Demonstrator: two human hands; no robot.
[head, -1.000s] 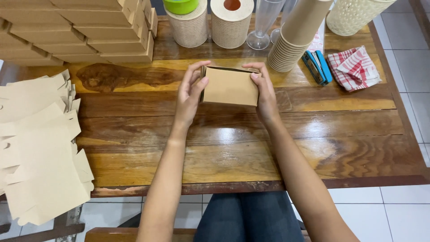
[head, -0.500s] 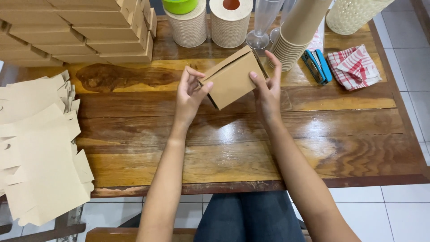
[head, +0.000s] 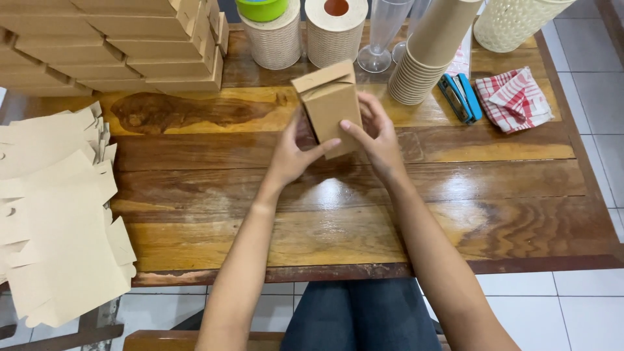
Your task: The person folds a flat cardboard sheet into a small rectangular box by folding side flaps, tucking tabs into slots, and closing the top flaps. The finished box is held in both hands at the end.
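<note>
— What are you working on?

— You sit at a glossy wooden plank table (head: 455, 214) over a white tiled floor (head: 572, 305). Flat kraft cardboard blanks (head: 58, 214) lie heaped at your left, and folded brown boxes (head: 110, 39) stack at the far left corner.

— And further back?

— Two ribbed paper rolls (head: 335, 29), a leaning column of paper cups (head: 429, 52), a red checked cloth (head: 513, 97), a blue stapler (head: 460, 97).

— Your grip?

— Your left hand (head: 292, 153) and right hand (head: 377, 136) both close around a small kraft box (head: 330, 104), held upright above the table's middle, its top flaps folded.
</note>
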